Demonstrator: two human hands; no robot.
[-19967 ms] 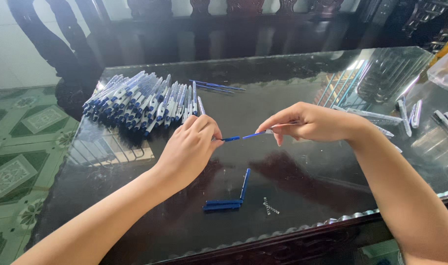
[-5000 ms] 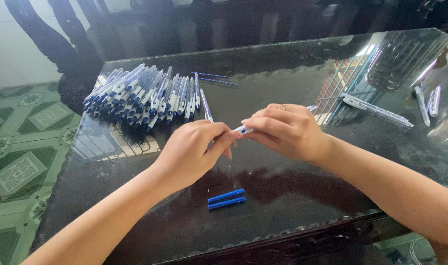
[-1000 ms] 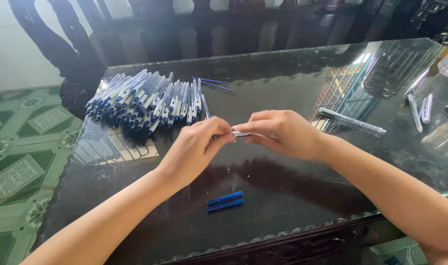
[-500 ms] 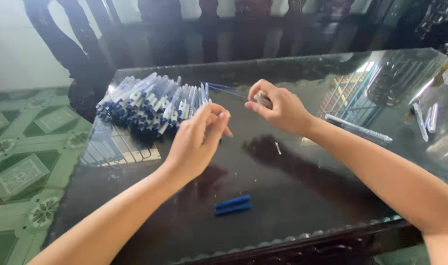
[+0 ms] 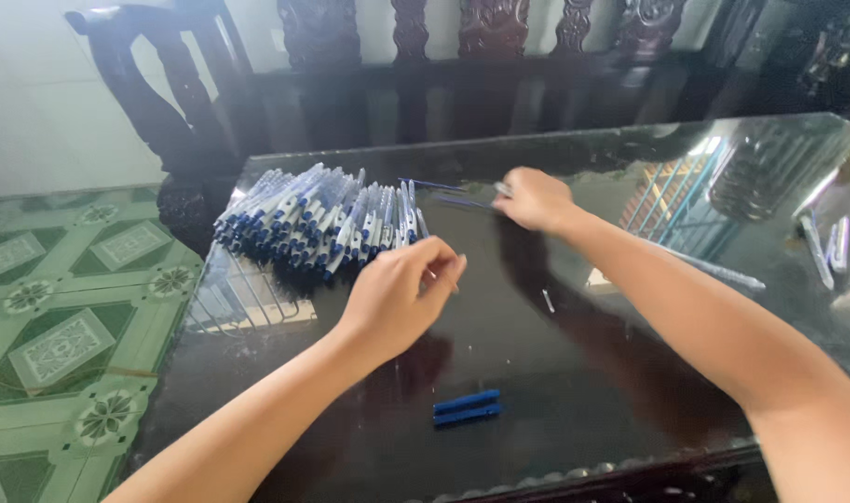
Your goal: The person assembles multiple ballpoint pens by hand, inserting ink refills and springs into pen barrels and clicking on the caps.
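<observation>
Right hand point(image 5: 535, 198) reaches across the glass-topped table point(image 5: 630, 391), fingers pinched together on a pen beside the pile of blue-and-white pens point(image 5: 318, 222). Left hand point(image 5: 401, 293) hovers loosely curled, holding nothing I can see. Two blue pen caps point(image 5: 467, 408) lie near the front edge.

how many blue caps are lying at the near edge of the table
2. The blue caps lie side by side and touching on the dark glass table near its front edge, below the left hand. None shows elsewhere, though the pen pile could hide some.
</observation>
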